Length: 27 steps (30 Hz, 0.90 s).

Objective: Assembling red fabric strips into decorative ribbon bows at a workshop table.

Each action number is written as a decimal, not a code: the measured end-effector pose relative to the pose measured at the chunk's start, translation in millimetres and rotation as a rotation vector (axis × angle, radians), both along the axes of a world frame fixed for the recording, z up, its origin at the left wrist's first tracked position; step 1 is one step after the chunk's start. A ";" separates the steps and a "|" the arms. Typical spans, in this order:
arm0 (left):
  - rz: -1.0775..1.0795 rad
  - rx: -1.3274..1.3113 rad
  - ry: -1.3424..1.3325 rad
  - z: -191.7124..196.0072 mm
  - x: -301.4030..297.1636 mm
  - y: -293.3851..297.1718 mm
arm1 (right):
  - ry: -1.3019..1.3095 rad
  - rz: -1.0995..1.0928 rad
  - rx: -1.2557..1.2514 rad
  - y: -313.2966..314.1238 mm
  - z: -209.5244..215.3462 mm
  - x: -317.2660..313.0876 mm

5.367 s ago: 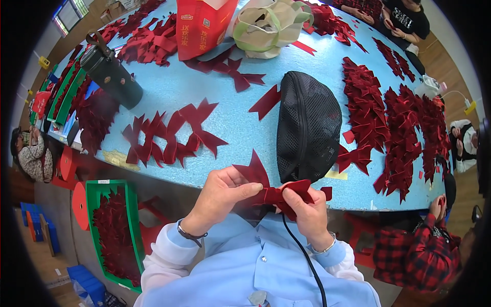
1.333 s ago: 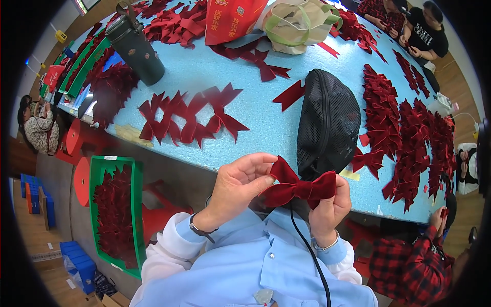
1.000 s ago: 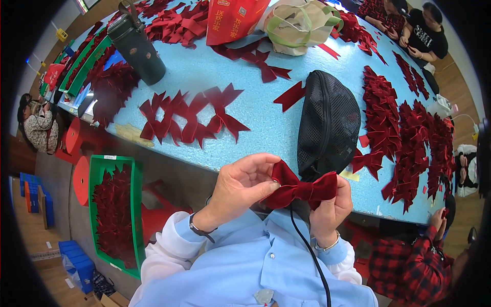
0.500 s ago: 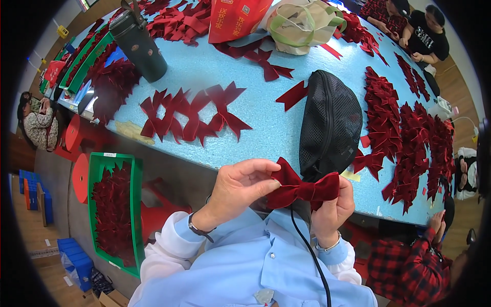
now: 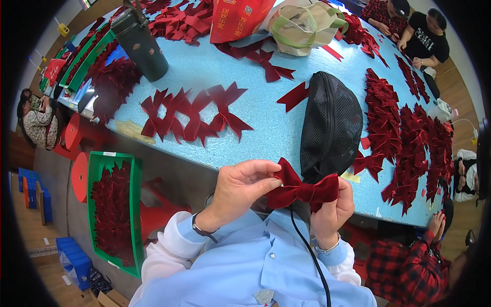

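Observation:
Held between my hands, just off the table's near edge, is a dark red velvet bow (image 5: 305, 192) with a band round its middle. My left hand (image 5: 243, 188) pinches its left loop between thumb and forefinger. At the other end, my right hand (image 5: 333, 209) grips the right loop, its fingers partly hidden behind the fabric. A black mesh pouch (image 5: 332, 123) with a zip lies on the table just beyond the bow. Farther left, a row of joined-looking red bows (image 5: 194, 112) rests on the blue table (image 5: 255, 146).
Heaps of bows (image 5: 383, 117) cover the right side. A dark flask (image 5: 139, 46), a red bag (image 5: 238, 20) and a cream bag (image 5: 304, 28) stand at the back. Left below is a green crate (image 5: 138, 215) of bows beside red stools (image 5: 80, 174). Co-workers (image 5: 404, 256) sit around.
My hands and the bow stay nearly still. At the far right, the co-worker in black has shifted their arms slightly.

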<state>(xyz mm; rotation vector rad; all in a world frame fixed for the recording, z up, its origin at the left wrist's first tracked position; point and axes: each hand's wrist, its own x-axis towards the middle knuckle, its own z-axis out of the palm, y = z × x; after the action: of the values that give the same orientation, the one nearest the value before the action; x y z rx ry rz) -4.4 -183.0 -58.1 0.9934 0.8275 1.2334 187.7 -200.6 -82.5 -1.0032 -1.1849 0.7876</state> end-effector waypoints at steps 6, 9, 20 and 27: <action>0.009 -0.015 -0.055 0.0 -0.7 -1.1 | -0.021 0.010 0.017 -2.0 6.7 -3.9; 0.007 -0.017 -0.083 -3.4 -0.7 -1.1 | -0.040 0.030 0.035 -3.8 13.8 -10.5; -0.051 -0.043 -0.158 -6.3 -4.3 2.5 | -0.001 0.042 0.030 -1.5 14.5 -12.2; -0.052 -0.116 -0.235 2.6 -3.2 3.4 | -0.009 0.047 0.030 -4.1 17.9 -15.5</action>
<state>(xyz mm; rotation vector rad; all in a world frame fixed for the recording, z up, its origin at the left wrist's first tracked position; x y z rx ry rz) -7.7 -179.6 -55.4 0.7557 0.6768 1.2173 172.2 -204.7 -64.6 -0.9579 -1.2284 0.8002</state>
